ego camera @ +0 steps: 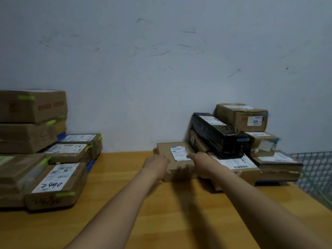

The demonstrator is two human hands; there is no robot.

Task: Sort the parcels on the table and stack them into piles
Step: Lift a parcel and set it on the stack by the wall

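Note:
A flat brown parcel (175, 159) with a white label lies on the wooden table (125, 186) near the wall. My left hand (158, 167) grips its left edge and my right hand (201, 164) grips its right edge. Stacked brown parcels (32, 123) stand at the left, with a labelled box marked 2490 (55, 184) in front. At the right lies a heap with a long black parcel (219, 135) leaning on brown boxes (242, 115).
A scuffed white wall runs behind the table. A metal mesh panel (314, 169) stands past the table's right edge. Bare tabletop shows between the left stack and the right heap.

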